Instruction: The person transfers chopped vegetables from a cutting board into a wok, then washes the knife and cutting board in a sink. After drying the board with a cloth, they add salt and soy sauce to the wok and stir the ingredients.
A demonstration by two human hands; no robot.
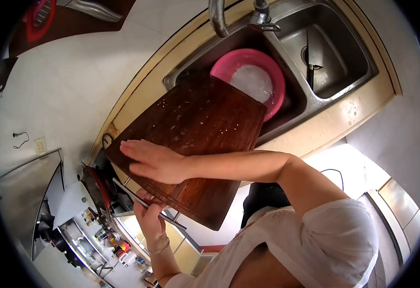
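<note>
A large dark-brown wooden cutting board point(195, 125) with a metal bar handle point(145, 201) lies tilted over the counter edge and the left sink bowl. Pale specks and wet marks dot its surface. My left hand point(150, 216) is closed on the board at its handle side, with the fingers partly hidden. Flat on the upper face rests my right hand point(155, 162), fingers stretched out and slightly blurred. Beyond the board's far edge, a pink basin point(278, 79) with whitish, sudsy-looking water sits in the sink, partly covered by the board.
A metal faucet point(262, 17) stands behind the double sink point(291, 113). A knife point(311, 62) with a black handle lies in the right bowl. Pans point(97, 187) and a cluttered stove area are at lower left. A wall shelf point(75, 29) juts out at upper left.
</note>
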